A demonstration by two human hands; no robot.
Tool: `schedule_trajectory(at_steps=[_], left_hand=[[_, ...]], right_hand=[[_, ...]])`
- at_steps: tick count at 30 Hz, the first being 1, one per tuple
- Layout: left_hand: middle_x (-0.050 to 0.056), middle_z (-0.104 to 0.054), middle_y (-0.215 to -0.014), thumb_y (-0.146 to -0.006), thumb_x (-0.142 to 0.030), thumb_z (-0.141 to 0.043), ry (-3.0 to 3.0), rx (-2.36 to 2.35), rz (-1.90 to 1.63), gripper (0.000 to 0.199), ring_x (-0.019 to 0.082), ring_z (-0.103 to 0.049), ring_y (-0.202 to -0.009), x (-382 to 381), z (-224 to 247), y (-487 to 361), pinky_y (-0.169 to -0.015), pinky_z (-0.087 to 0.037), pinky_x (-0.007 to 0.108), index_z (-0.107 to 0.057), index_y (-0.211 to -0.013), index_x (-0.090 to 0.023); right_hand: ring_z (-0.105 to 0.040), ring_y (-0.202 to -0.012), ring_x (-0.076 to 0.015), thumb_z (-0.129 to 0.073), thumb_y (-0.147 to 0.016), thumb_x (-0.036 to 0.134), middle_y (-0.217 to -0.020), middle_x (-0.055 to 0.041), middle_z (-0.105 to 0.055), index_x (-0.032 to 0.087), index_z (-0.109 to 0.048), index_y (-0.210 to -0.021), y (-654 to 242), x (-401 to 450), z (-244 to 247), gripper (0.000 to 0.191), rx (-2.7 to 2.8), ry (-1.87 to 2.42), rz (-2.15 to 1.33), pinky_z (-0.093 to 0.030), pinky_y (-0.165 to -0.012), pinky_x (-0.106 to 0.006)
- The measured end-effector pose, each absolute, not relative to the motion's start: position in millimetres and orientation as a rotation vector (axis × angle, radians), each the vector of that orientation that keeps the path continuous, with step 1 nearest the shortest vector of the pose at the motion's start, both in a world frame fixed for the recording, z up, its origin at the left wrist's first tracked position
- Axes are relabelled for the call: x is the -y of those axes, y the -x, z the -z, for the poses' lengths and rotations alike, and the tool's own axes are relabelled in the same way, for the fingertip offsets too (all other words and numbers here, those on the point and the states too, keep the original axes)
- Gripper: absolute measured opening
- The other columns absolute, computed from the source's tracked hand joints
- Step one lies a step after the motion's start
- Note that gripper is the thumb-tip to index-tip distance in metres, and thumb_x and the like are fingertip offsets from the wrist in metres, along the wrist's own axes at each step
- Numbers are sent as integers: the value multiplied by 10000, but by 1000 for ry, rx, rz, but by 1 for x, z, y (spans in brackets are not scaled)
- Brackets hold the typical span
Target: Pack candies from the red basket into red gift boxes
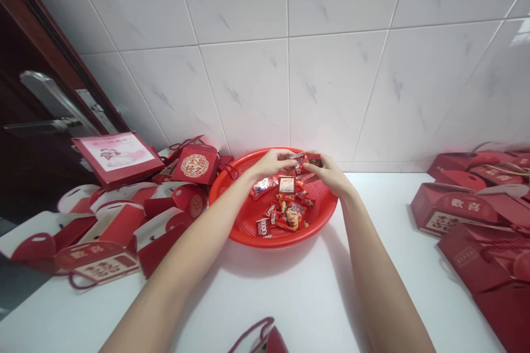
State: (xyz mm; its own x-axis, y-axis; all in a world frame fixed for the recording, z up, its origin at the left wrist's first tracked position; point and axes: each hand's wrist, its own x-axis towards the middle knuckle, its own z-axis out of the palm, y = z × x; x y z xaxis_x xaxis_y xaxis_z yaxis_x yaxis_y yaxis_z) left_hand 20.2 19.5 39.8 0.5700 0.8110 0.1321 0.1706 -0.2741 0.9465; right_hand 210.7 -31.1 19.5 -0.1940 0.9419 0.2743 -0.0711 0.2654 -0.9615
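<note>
A red plastic basket [248, 236] stands on the white table against the wall, with wrapped snacks [292, 215] lying in it. Over its back part, my left hand [276, 162] has its fingers closed on a small red snack packet [298, 162]. My right hand [328, 172] is just beside it, fingers closed round a dark red wrapped snack [314, 160], its thumb near the packet. Between the hands and the pile lies a snack with a pale label [286, 185].
Open red gift boxes [120, 223] crowd the left side, one with a pink picture lid [118, 154]. More red boxes [451, 207] stand at the right. A box with a cord [275, 341] shows at the front edge. A door handle [53, 99] is far left.
</note>
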Motion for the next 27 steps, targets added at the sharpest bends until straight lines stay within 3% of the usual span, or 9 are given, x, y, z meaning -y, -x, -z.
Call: schedule_trajectory(at_steps=[3, 6, 11, 16, 19, 27], left_hand=[[43, -718, -884, -763, -127, -614, -1784, -939, -730, 214, 136, -671, -782, -21, -37, -20, -796, -536, 302, -674, -968, -132], [48, -739, -890, -720, -97, -611, -1999, -1128, -459, 225, 170, -683, -844, -23, -33, -17, -779, -525, 275, -706, -920, -139], [18, -757, -1061, -596, -212, -794, -2227, -1352, 255, 501, 238, -676, -1019, -20, -29, -16, -834, -506, 262, -735, -1094, -233], [58, -731, -1133, -484, -285, -872, -2228, -1508, 471, 703, 290, -663, -1036, -17, -26, -21, -782, -528, 279, -715, -1168, -243], [48, -741, -1092, -499, -279, -873, -2214, -1496, 465, 627, 263, -680, -972, -17, -25, -22, -758, -531, 262, -729, -1108, -241], [3, -718, -703, -618, -221, -791, -2064, -1433, 387, 228, 192, -701, -724, -17, -22, -17, -650, -539, 229, -670, -806, -179]], right_hand=[[-656, -782, -182, -660, -788, 215, -858, -27, -655, 197, -608, -960, -209, 31, -20, 181, 1367, 917, -1162, -599, -597, -319], [-662, -775, -184, -648, -784, 199, -812, -10, -633, 199, -588, -971, -208, 31, -20, 196, 1333, 931, -1164, -600, -599, -320], [-665, -797, -177, -628, -781, 179, -836, -15, -624, 191, -589, -942, -208, 33, -21, 167, 1338, 944, -1166, -597, -597, -297], [-658, -783, -168, -622, -772, 167, -823, -12, -625, 191, -591, -948, -207, 34, -22, 180, 1328, 960, -1170, -589, -587, -275], [-652, -786, -165, -608, -768, 151, -815, -8, -612, 188, -593, -944, -206, 35, -24, 181, 1312, 981, -1168, -586, -577, -267], [-637, -771, -170, -623, -753, 181, -800, -2, -598, 195, -590, -949, -205, 34, -23, 200, 1305, 977, -1158, -591, -608, -301]])
